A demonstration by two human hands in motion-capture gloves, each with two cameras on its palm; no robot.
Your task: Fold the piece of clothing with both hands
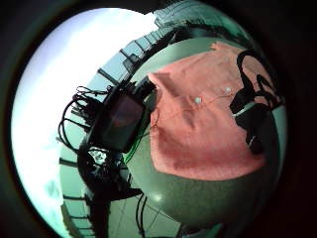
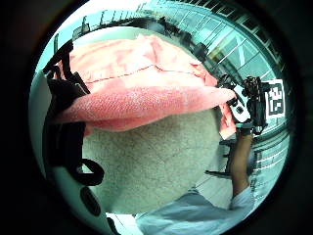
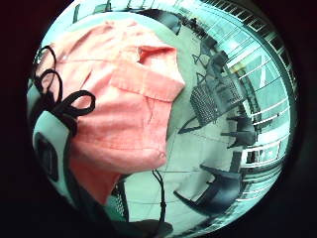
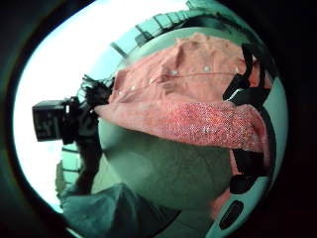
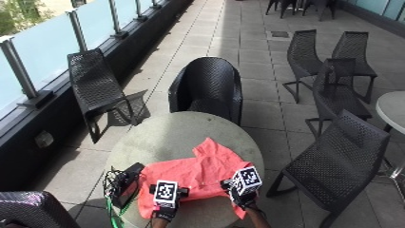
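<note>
The coral-pink button-up shirt (image 5: 193, 183) lies spread on the round grey surface (image 5: 171, 135), its collar end pointing away from the person and its near hem at the surface's near edge. Both gloved hands are at that near hem: the left hand (image 5: 165, 205) at its left part, the right hand (image 5: 244, 192) at its right part, with the hem raised off the surface between them, as both thumb-side palm views show the cloth's edge lifted in a band above the bare top.

The step in hand looks like the first fold, bringing the near hem up and over toward the collar. To do it well, both hands should rise and travel together so the hem stays level and taut, the fold line runs straight across the body, and the sleeve (image 5: 208, 147) does not bunch underneath. Laying the hem down flat before letting go will avoid a diagonal crease.

Each hand appears to pinch the hem, since the cloth is held up at both ends, though the fingers themselves are hidden under the gloves' gear in the outside view. A black device with cables (image 5: 124, 186) sits on the surface just left of the shirt, near enough to snag.
</note>
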